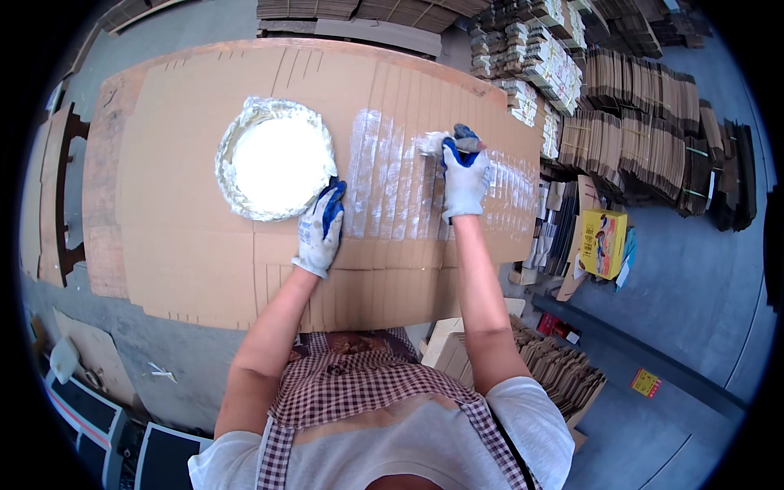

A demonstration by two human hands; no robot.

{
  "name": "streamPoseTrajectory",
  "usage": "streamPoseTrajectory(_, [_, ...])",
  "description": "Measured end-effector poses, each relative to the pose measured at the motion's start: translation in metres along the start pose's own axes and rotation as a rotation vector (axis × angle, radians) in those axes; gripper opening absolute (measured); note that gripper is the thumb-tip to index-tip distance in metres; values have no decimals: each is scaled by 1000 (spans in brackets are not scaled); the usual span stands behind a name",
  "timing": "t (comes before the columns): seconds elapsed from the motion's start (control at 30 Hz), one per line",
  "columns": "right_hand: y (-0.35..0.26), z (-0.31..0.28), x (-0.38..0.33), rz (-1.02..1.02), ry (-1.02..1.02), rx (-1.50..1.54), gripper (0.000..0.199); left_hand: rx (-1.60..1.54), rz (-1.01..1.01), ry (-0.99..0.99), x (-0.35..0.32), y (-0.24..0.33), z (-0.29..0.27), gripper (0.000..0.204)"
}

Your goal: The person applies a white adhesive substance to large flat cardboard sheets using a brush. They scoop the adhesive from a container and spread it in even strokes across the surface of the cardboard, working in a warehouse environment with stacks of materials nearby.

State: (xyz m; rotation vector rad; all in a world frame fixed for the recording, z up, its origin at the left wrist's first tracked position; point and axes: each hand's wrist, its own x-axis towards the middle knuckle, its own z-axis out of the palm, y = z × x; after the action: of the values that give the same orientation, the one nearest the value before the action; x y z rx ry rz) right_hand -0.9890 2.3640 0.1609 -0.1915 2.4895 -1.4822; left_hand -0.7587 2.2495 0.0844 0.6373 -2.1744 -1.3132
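Note:
A large flat cardboard sheet (188, 245) lies in front of me. On it stands a round basin (275, 159) full of white glue, crusted at the rim. My right hand (464, 175), in a white and blue glove, is closed on a glue brush (433, 144) whose head rests on the cardboard among wet white streaks (392, 180). My left hand (321, 227), gloved the same way, lies flat on the cardboard just right of and below the basin, holding nothing.
Stacks of folded cardboard (645, 122) fill the right and far side. A yellow printed box (603, 242) stands on the grey floor at the right. More flattened cartons (563, 371) lie by my right elbow. Boards lean at the left edge (49, 188).

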Motion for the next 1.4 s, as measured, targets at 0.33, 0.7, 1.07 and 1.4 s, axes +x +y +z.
streamPoseTrajectory(0.33, [28,34,21,-289,201,-302,34,0,-15,-14,1,1,0,37])
streamPoseTrajectory(0.7, [22,33,49,-290,190,-479,40,-28,-27,-26,0,1,0,36])
streamPoseTrajectory(1.07, [18,28,51,-367,121,-591,34,-19,-35,-38,0,2,1,36])
streamPoseTrajectory(1.4, [-25,69,17,-348,-7,-145,34,-50,-40,-15,1,1,1,36])
